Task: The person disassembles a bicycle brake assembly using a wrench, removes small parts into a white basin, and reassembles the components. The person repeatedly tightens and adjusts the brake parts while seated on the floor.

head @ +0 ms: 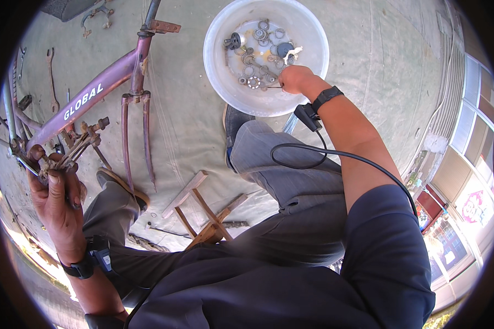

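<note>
At the left, my left hand (59, 193) grips a rusty metal bicycle part (80, 146) with narrow bars and a knob at one end. That part is held in front of a purple bicycle frame (86, 96), whose tube bears white lettering. My right hand (295, 79) reaches into a translucent plastic basin (215, 61), with its fingers bent. A thin dark rod (274, 87) sticks out beside the fingertips; whether I hold it cannot be told. Rings, an axle-like rod (257, 63), a ball bearing ring (253, 82) and other small parts lie in the basin.
A bicycle fork (124, 131) extends down from the frame. An open-end wrench (51, 78) and a caliper-like part (98, 18) lie on the green ground sheet (181, 107). Between my legs is a wooden stool (206, 214). A black cable (366, 160) loops along my right arm.
</note>
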{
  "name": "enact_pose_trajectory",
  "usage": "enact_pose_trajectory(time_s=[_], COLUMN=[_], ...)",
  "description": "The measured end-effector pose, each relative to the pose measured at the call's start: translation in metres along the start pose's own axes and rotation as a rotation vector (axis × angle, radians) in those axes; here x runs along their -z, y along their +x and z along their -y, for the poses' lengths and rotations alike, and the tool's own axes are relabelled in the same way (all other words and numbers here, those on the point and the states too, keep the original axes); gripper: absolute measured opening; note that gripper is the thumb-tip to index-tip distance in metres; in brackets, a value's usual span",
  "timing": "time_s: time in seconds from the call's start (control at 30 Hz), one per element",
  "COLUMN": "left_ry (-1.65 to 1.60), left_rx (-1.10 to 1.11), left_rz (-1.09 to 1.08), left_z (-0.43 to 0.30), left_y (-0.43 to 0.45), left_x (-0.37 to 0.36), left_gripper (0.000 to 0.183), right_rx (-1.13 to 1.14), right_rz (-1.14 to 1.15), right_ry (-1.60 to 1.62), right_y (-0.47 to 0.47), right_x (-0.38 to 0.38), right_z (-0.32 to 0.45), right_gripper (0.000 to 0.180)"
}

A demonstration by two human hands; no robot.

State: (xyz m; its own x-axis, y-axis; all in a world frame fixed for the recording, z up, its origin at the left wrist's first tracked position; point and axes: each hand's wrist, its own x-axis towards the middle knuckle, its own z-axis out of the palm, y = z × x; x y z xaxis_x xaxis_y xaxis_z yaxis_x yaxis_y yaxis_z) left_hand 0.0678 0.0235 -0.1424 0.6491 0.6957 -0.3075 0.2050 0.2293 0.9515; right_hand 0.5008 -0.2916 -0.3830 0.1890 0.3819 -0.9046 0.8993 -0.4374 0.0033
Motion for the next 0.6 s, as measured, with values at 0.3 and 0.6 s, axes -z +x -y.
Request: enact_pose_trajectory(time_s=[0.3,0.6], left_ry=[0.023,0.029], left_rx=[-0.005,-0.004], left_rz=[0.010,0.011], left_z=[-0.002,-0.004], left_y=[-0.001,-0.001], left_x=[-0.002,-0.006], left_gripper=[0.044,0.042], right_rx=[0.056,0.145], right_rz=[-0.069,-0.178], right_ry=[0.004,0.240], right_y=[0.004,0.009], right_x=[0.004,0.002], right_z=[-0.005,0.017], right_gripper=[0.021,0.023])
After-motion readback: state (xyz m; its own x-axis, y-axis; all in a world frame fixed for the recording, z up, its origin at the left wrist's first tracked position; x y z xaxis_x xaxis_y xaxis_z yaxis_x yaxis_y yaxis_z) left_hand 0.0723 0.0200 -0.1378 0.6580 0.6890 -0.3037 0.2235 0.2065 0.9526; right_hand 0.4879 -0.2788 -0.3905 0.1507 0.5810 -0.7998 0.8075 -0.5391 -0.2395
